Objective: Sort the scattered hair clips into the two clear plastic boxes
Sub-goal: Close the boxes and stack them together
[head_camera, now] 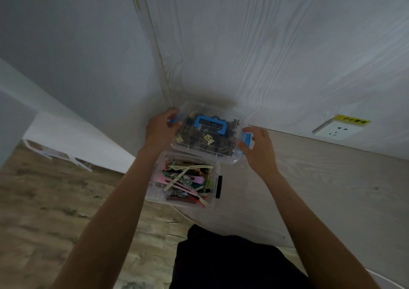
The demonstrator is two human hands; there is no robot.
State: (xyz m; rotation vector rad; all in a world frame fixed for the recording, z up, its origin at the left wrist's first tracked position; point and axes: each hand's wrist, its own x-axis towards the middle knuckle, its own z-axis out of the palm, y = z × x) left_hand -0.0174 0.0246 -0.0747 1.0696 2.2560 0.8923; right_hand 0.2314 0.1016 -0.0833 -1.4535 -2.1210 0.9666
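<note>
Head cam: my left hand and right hand gripped the blue-latched lidded box ends, above the open box of colourful clips.

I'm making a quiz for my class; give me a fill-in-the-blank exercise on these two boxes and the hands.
1. The handle on the far box lid is ___.
2. Each of the hands, left hand and right hand, touches a blue ___ at an end of the far box.
3. The near box has ___ lid on.
4. The wall socket lies toward the person's ___.

Missing: blue; latch; no; right
</note>
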